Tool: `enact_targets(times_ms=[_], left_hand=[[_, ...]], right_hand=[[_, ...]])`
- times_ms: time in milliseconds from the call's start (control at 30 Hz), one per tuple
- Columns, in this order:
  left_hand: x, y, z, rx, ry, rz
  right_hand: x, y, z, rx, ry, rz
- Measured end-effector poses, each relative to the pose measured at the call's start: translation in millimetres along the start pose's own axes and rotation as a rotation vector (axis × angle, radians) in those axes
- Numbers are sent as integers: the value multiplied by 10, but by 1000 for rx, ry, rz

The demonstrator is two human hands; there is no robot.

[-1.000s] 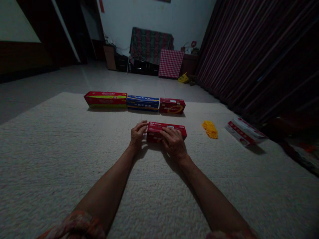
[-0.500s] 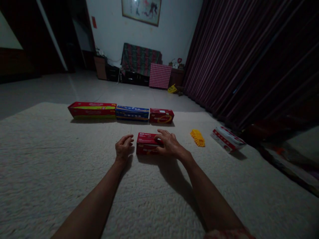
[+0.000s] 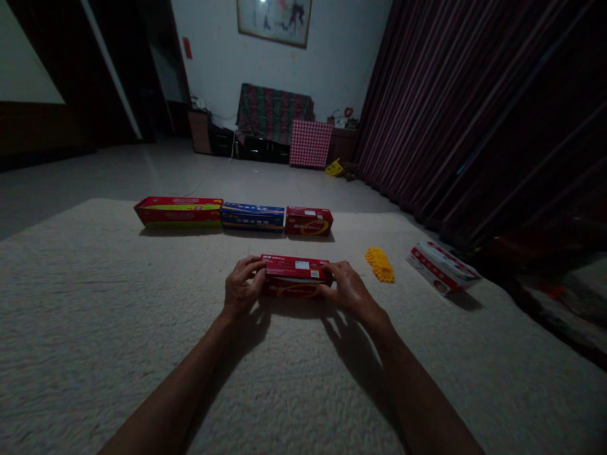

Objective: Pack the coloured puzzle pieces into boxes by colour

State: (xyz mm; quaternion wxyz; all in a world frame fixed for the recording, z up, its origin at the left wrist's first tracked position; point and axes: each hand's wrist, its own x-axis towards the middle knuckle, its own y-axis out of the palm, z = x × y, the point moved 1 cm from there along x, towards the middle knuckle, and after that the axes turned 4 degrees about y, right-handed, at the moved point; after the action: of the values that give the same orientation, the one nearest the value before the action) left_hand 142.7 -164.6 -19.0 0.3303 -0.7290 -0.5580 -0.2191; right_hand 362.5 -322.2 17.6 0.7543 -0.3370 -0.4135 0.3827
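Observation:
A small red carton [image 3: 294, 278] with a white label on top lies lengthwise across the pale textured mat [image 3: 156, 328], right in front of me. My left hand [image 3: 243, 285] grips its left end, thumb on the near side and fingers at the top edge. At the opposite end, my right hand [image 3: 349, 288] holds the carton with thumb and fingers. Behind it stands a row of boxes: a long red and yellow-green box [image 3: 183, 213], a blue box [image 3: 253, 218] and another red carton [image 3: 309, 222].
To the right lie a yellow knobbly plastic object [image 3: 380, 265] and a white and red box [image 3: 443, 268]. A dark purple curtain [image 3: 427, 95] hangs along the right side. Against the far wall, a checked pink panel [image 3: 310, 144] leans by low furniture.
My left hand has moved from beside the carton onto its left end. My right hand has shifted from over its top to its right end. The view has turned slightly.

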Motion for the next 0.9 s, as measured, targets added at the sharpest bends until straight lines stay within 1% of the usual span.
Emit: enact_targets(times_ms=[100,167,267,400,467,567,667,767,900], left_hand=[[31,101,19,26,2,-2],[88,253,48,37,33,1],[217,589,96,19,76,18],[391,1066,165,4,92,48],[463,1263,202,16,100,66],[568,1510,240,60,114,83],[680,1743,212,92,124,54],[793,2011,91,84,146,33],[952,2451,-151,74,187,96]], right_hand=[[84,56,-75,-12,55,-53],[182,47,-192,-18,76,-70],[359,-16,-443,-55,108,-79],[629,-108,-800,-112,147,-103],[781,-143,-957,-130,156,-99],[1022,-213,-1158,-147,146,-110],[1246,-359,-1337,-166,129,-144],[1410,-598,-1538,-191,99,-186],[1513,-911,-1896,-241,114,-260]])
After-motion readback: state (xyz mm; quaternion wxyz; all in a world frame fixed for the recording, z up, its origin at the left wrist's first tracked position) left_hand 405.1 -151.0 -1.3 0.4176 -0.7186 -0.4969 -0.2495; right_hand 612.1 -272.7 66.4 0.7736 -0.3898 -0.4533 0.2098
